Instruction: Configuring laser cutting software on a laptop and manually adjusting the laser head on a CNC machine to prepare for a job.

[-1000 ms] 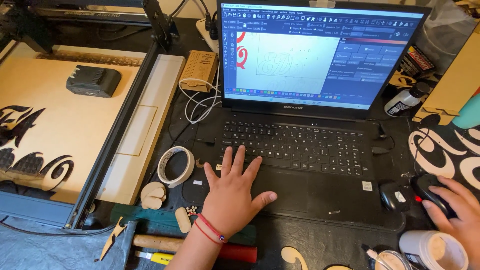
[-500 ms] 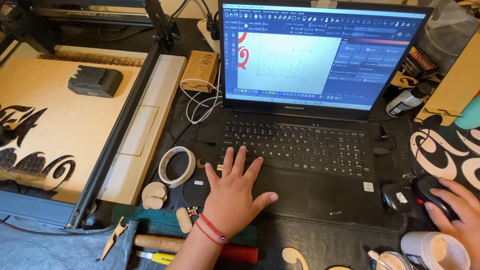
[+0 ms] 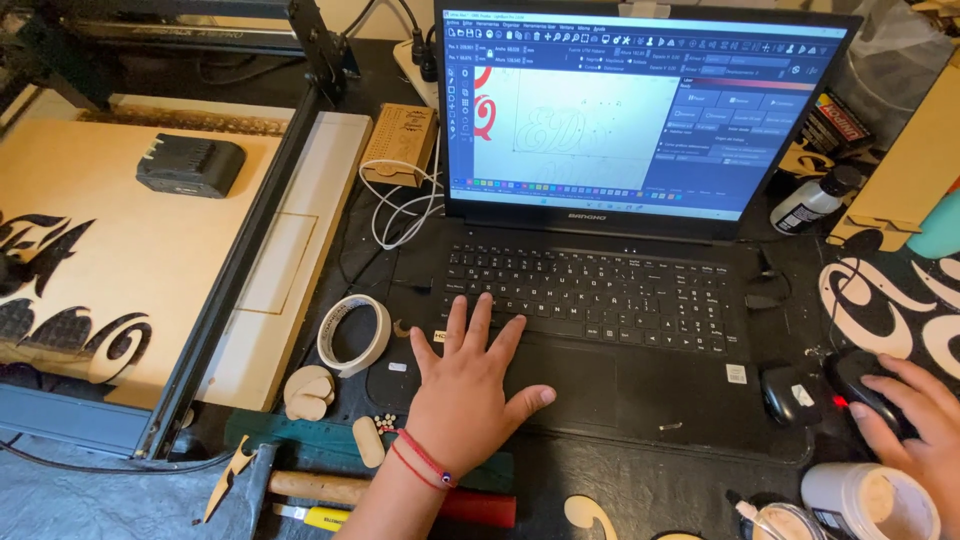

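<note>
A black laptop (image 3: 640, 300) stands open in front of me, its screen (image 3: 620, 110) showing a design program with outlined script letters. My left hand (image 3: 468, 385), with a red string bracelet at the wrist, lies flat and spread on the laptop's left palm rest, fingertips touching the lowest keyboard row. My right hand (image 3: 915, 420) rests on a black computer mouse (image 3: 868, 385) at the right edge, curled over it.
A wooden sheet with dark cut-out shapes (image 3: 90, 270) lies in a laser cutter frame at left, a black block (image 3: 190, 165) on it. A tape roll (image 3: 353, 333), a small wooden box (image 3: 400, 145), white cable, wooden pieces, tools, a bottle (image 3: 815, 200) and jars surround the laptop.
The design on the screen has shifted slightly. Both hands stay where they were.
</note>
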